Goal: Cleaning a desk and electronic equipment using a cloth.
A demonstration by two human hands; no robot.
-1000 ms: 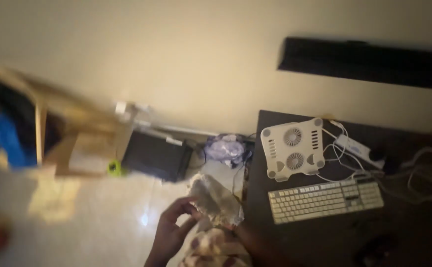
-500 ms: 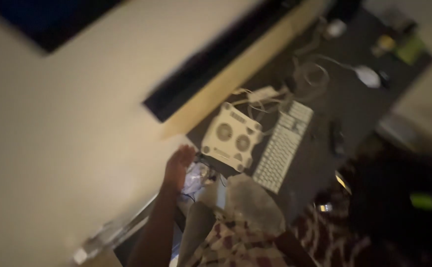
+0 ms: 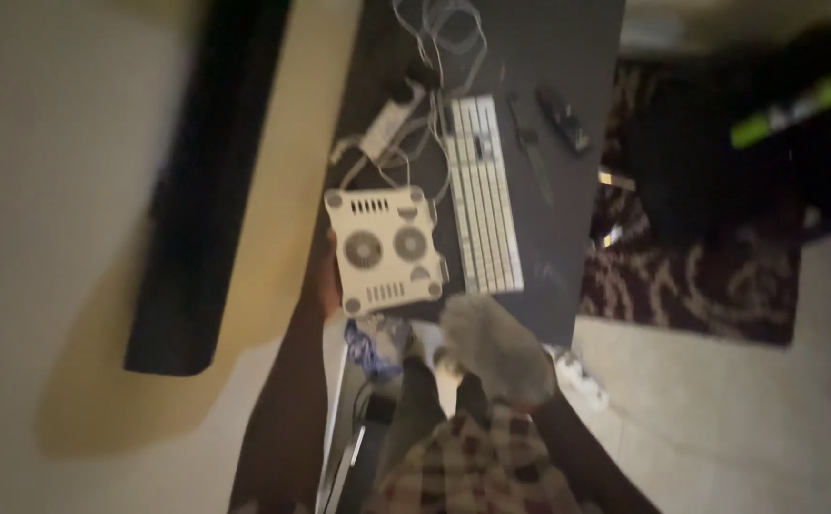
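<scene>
**Left hand at the cooling pad's edge, right hand wrapped in a grey cloth**

Head view is tilted and motion-blurred, so fine detail is soft.

- Left hand (image 3: 325,281): reaches up along the left side of the dark table (image 3: 568,38) and sits against the left edge of the white cooling pad (image 3: 385,249). Mostly hidden behind the pad's edge; looks to be touching it, but I cannot tell whether the fingers are closed around it or just resting there.
- Cooling pad: white, squarish, two round fans side by side, a vent slot row near its far edge, round feet at the corners. Lies flat at the near left corner of the table, just beside the keyboard.
- Right hand (image 3: 496,347): covered by a crumpled grey cloth (image 3: 501,366) at the table's near edge, just below the keyboard's near end. Hand is closed on the cloth; fingers themselves not visible.
- White keyboard (image 3: 482,195): lies lengthwise right of the pad, nearly touching it.
- Tangle of white cables (image 3: 430,38) and a white adapter block (image 3: 387,119) beyond the pad.
- Two dark slim objects (image 3: 563,119) right of the keyboard, too blurred to identify.
- Long black bar (image 3: 211,181) lies along the wall, left of the table.
- Patterned dark rug (image 3: 701,286) on the floor right of the table; pale tile nearer the camera.
- Plaid sleeve (image 3: 473,471) at the bottom centre.
</scene>
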